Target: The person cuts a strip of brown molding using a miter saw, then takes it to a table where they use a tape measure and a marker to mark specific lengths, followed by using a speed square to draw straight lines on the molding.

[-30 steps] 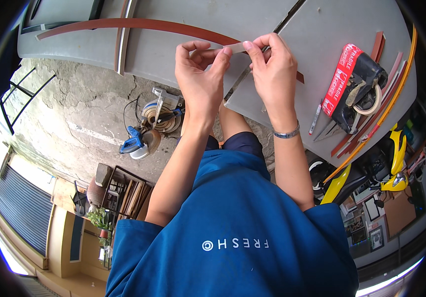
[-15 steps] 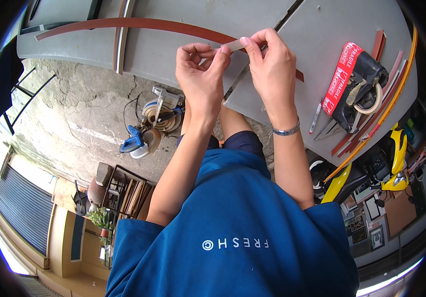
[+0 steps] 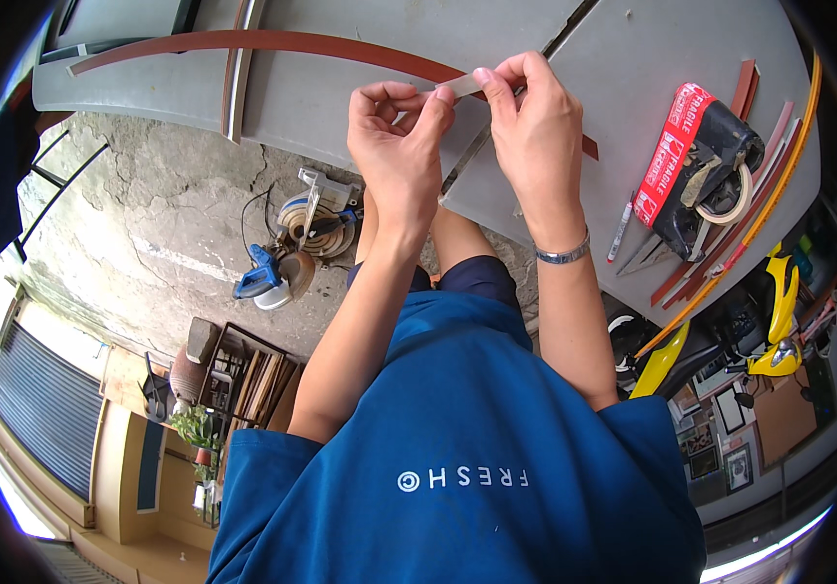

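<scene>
My left hand (image 3: pixel 397 156) and my right hand (image 3: pixel 537 151) pinch a short pale strip (image 3: pixel 460 86) between thumbs and fingers, above the grey table (image 3: pixel 633 49). Just beyond them a long, curved reddish-brown strip (image 3: pixel 341 47) lies across the tabletop, partly hidden by my hands. To the right are a black object (image 3: pixel 681 234) with a red printed band (image 3: pixel 662 165), a tape roll (image 3: pixel 725 214) and a slim pen or marker (image 3: pixel 621 232).
A blue-and-silver saw (image 3: pixel 265 274) rests on cracked concrete (image 3: pixel 146 214) below the table's edge. Several long trims (image 3: pixel 745 88) and a yellow strip (image 3: pixel 769 214) line the table's right side, near a yellow motorbike (image 3: pixel 779 355). A dark metal frame (image 3: pixel 58 180) is at left.
Both my hands have shifted slightly upward, away from my body, with the pale strip still pinched between them. The objects on the table look unchanged.
</scene>
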`<state>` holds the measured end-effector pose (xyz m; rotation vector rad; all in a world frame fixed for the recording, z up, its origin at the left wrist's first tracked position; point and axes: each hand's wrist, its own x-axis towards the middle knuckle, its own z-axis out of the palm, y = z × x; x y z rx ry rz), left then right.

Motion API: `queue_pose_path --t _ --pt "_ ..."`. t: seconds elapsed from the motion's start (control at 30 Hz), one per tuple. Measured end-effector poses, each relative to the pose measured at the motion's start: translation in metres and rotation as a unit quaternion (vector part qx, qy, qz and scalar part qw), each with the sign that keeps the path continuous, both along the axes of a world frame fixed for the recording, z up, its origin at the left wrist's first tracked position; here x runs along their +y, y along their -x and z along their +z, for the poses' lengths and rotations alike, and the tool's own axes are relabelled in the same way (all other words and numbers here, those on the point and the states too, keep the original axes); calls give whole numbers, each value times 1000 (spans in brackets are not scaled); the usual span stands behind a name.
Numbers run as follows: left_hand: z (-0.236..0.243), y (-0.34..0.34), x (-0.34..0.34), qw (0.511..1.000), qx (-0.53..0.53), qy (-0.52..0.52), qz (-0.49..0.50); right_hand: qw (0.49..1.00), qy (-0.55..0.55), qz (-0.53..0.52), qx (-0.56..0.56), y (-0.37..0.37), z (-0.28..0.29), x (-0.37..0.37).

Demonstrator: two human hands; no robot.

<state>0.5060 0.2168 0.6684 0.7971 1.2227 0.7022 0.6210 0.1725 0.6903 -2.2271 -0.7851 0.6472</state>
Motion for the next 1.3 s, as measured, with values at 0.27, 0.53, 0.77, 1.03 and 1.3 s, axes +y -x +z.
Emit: queue_pose_path --t 0.27,0.53,0.77,1.03,1.3 --pt "0 -1 0 1000 5 1 -4 1000 4 -9 6 0 0 1" --pt "-2 0 0 1000 8 1 -7 1000 -1 -3 4 0 0 0" --pt "-2 -1 0 1000 0 -2 1 1000 -2 -2 -1 0 -2 0" --pt "-4 1 0 1000 -2 -3 3 1000 -1 1 -7 0 -3 0" --pt "6 -9 4 999 36 11 12 1000 -11 -1 -23 1 -6 0"
